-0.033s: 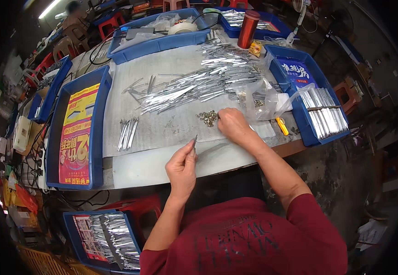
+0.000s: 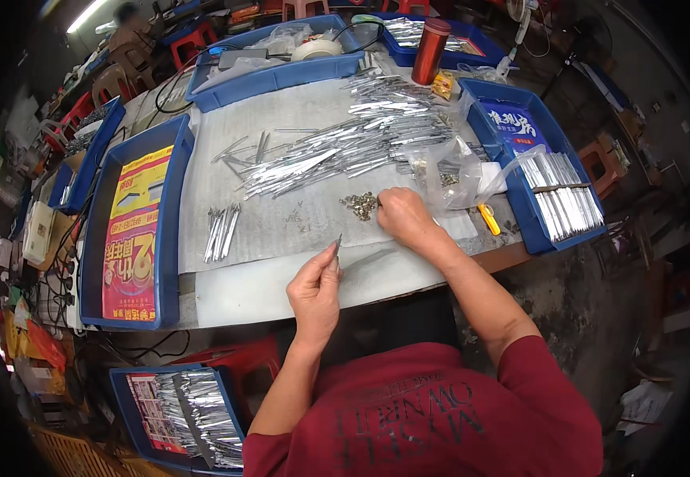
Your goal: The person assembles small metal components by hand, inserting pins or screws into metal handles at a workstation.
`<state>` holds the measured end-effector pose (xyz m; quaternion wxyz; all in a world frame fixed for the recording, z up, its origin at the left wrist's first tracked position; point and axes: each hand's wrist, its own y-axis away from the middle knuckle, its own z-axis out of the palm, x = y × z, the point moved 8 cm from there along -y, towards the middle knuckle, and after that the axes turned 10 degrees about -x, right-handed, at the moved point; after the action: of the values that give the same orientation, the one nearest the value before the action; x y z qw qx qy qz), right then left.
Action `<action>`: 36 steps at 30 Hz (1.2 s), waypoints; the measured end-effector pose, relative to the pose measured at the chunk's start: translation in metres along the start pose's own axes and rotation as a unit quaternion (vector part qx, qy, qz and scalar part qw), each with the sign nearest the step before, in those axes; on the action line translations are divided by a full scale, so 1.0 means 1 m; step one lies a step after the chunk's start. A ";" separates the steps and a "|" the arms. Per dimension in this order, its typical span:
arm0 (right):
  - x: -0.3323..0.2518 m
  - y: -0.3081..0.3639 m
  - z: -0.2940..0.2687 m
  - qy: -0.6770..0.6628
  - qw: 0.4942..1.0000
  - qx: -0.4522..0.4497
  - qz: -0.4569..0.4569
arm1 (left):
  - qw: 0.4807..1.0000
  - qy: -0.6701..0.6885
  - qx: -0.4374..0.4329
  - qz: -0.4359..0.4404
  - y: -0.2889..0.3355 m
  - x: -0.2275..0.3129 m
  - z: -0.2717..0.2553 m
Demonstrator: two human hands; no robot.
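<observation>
My left hand [image 2: 315,290] pinches a thin metal strip [image 2: 338,245] between thumb and fingers, its tip pointing up above the table's near edge. My right hand [image 2: 405,216] rests with curled fingers at the right edge of a small pile of brassy metal parts [image 2: 359,206]; what its fingertips hold, if anything, is hidden. Behind both hands spreads a large heap of long silvery metal strips [image 2: 337,147]. A small group of strips [image 2: 222,232] lies side by side to the left.
Blue trays stand around the table: one at left with printed sheets [image 2: 133,238], one at right holding bundled strips [image 2: 561,199], another at the back [image 2: 277,83]. Near my right arm are a clear plastic bag [image 2: 448,175] and a yellow cutter [image 2: 488,219]. A red flask [image 2: 431,52] stands behind.
</observation>
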<state>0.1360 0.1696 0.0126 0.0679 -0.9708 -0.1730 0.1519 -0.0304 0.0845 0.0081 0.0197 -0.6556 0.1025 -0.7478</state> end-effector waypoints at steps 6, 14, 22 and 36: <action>-0.008 0.016 -0.026 -0.204 0.978 0.052 0.008 | 1.000 0.012 0.002 -0.005 -0.002 0.003 0.001; -0.037 0.043 0.011 -0.714 0.697 -0.030 0.060 | 0.999 0.036 -0.009 0.035 -0.009 0.007 0.014; -0.051 0.046 0.017 -0.832 0.551 -0.007 0.063 | 0.998 0.024 -0.014 0.057 -0.007 0.009 0.023; -0.052 0.049 0.024 -0.764 0.644 0.020 0.047 | 0.997 -0.005 -0.019 0.078 -0.008 0.008 0.025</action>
<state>0.0977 0.1072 -0.0055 -0.0759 -0.5156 -0.1146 0.8457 -0.0063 0.0874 0.0207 0.0662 -0.6497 0.1678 -0.7384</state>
